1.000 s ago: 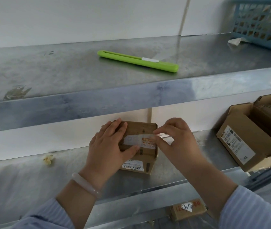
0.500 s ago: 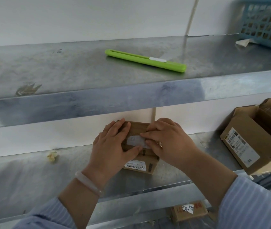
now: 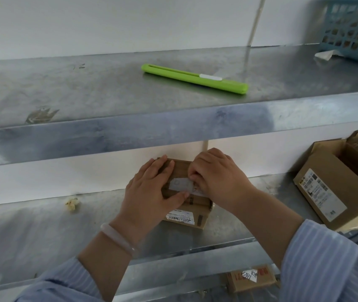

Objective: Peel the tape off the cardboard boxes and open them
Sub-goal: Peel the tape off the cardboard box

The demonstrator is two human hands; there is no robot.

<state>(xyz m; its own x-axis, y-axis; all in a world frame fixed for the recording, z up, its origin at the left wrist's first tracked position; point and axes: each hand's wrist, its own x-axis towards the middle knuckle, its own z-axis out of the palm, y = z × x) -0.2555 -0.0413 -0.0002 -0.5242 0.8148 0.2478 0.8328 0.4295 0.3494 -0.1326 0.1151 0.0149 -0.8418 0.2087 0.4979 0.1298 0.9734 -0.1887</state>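
A small brown cardboard box (image 3: 195,212) with white labels sits on the middle metal shelf (image 3: 43,232). My left hand (image 3: 151,192) lies over its left half, fingers on top and thumb along the front edge, holding it down. My right hand (image 3: 217,177) is over the box's right half with fingers curled, fingertips pinching at the edge of a pale strip of tape (image 3: 180,184) on the box top. Much of the box top is hidden by both hands.
A green box cutter (image 3: 195,79) lies on the upper shelf, a blue basket (image 3: 352,29) at its right end. Open cardboard boxes (image 3: 335,184) stand at right on the middle shelf. Another small box (image 3: 250,279) sits on the shelf below. A crumpled scrap (image 3: 71,203) lies left.
My right hand moved left from the box's right edge onto its top, and its fingers have curled down onto the tape. The left hand stays on the box.
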